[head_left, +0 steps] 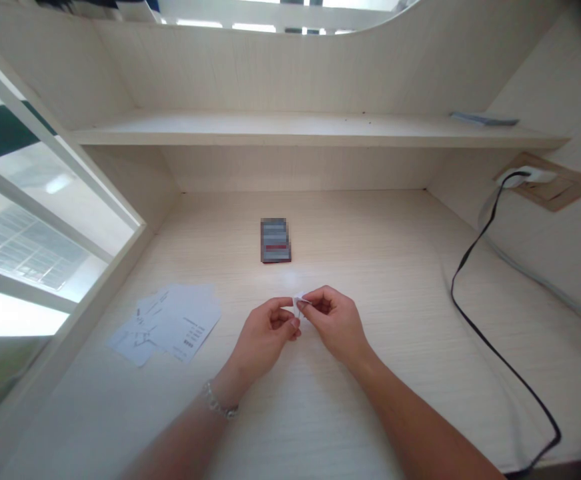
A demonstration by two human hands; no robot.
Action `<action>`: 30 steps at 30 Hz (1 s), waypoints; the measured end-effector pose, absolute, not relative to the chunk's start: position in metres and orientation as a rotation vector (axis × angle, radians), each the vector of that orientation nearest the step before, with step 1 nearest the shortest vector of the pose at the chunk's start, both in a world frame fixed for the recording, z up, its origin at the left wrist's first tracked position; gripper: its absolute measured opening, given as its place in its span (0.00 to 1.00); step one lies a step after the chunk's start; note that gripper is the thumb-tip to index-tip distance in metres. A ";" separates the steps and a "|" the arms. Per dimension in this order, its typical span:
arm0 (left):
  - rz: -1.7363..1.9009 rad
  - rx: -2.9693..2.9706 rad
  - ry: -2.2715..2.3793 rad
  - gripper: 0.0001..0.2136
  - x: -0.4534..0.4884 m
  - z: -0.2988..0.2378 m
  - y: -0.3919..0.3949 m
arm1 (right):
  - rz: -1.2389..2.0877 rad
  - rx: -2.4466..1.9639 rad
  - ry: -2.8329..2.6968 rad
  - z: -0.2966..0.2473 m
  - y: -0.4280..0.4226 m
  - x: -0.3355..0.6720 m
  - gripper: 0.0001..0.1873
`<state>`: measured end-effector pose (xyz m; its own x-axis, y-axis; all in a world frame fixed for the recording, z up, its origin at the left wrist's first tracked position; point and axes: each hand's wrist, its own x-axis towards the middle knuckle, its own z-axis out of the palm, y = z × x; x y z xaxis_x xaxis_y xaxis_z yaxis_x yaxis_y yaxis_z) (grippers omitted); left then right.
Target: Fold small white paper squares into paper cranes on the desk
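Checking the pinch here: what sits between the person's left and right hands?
A small white scrap, probably paper, pinched by the left hand and right hand, in the head view.

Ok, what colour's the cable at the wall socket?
The cable is black; head view shows it best.

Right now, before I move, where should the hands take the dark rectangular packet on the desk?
Probably by the two long edges of the dark rectangular packet, pinched across its width from the near side. It lies flat on the desk, its length pointing away, and the left hand and right hand are on that side.
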<state>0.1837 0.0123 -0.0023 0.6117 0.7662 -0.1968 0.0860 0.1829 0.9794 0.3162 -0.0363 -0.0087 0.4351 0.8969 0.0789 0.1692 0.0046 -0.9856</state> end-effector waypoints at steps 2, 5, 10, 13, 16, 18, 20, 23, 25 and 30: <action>0.569 1.305 0.810 0.14 0.184 -0.001 0.012 | 0.753 -1.478 -1.006 -0.009 -0.036 0.317 0.08; 0.564 1.282 0.818 0.15 0.184 0.002 0.011 | 0.757 -1.482 -1.008 -0.010 -0.036 0.317 0.09; 0.558 1.261 0.826 0.17 0.183 0.005 0.011 | 0.763 -1.484 -1.004 -0.012 -0.035 0.318 0.09; 0.558 1.272 0.830 0.17 0.183 0.006 0.010 | 0.759 -1.484 -1.005 -0.012 -0.035 0.318 0.09; 0.554 1.271 0.834 0.17 0.183 0.004 0.011 | 0.759 -1.480 -0.996 -0.011 -0.035 0.318 0.09; 0.559 1.265 0.830 0.17 0.183 0.002 0.011 | 0.764 -1.475 -0.990 -0.011 -0.035 0.319 0.09; 0.572 1.282 0.835 0.16 0.183 0.000 0.011 | 0.773 -1.470 -0.987 -0.011 -0.034 0.319 0.09; 0.583 1.349 0.848 0.15 0.183 -0.003 0.011 | 0.793 -1.465 -0.991 -0.012 -0.034 0.318 0.09; 0.585 1.361 0.854 0.14 0.184 -0.003 0.012 | 0.801 -1.463 -1.001 -0.012 -0.035 0.317 0.09; 0.574 1.326 0.836 0.14 0.184 0.000 0.012 | 0.789 -1.477 -1.019 -0.010 -0.036 0.316 0.09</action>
<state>0.1836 0.0125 0.0001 0.5945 0.7792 -0.1985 0.0953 0.1769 0.9796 0.3157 -0.0356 -0.0103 0.4035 0.9128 0.0631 0.1682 -0.0063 -0.9857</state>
